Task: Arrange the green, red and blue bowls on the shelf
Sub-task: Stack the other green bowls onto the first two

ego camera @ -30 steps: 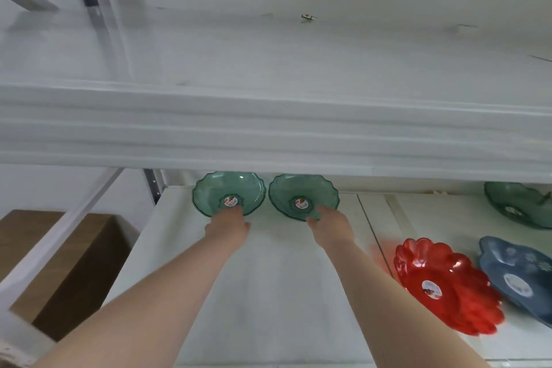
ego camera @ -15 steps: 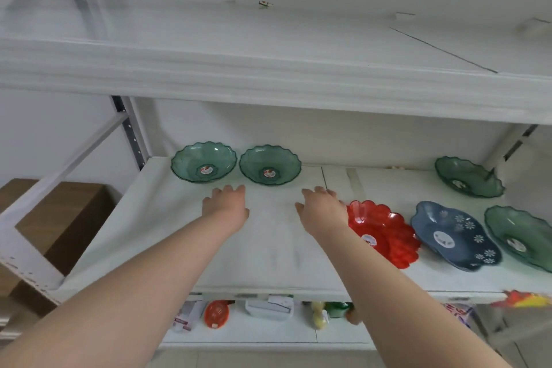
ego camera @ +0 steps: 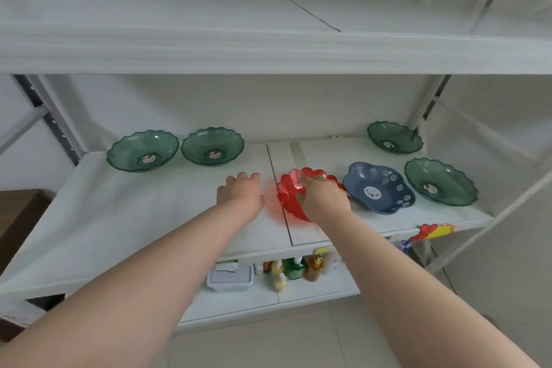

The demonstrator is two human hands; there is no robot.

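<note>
Two green scalloped bowls (ego camera: 142,151) (ego camera: 212,146) stand side by side at the back left of the white shelf (ego camera: 149,218). At the right lie a blue flowered bowl (ego camera: 378,187) and two more green bowls (ego camera: 441,181) (ego camera: 394,137). The red bowl (ego camera: 289,192) is tilted up off the shelf, with my right hand (ego camera: 324,199) gripping its rim and covering much of it. My left hand (ego camera: 240,194) hovers over the shelf just left of the red bowl, fingers loosely apart and holding nothing.
An upper shelf board (ego camera: 268,51) overhangs the bowls. On the lower shelf sit a lidded plastic box (ego camera: 230,279) and several bottles (ego camera: 294,270). Metal uprights (ego camera: 50,122) (ego camera: 427,104) frame the sides. A brown box (ego camera: 15,218) stands at the left.
Both hands left the two green bowls at the back left and moved right. My right hand has taken hold of the red bowl and tipped it up. The view dropped lower.
</note>
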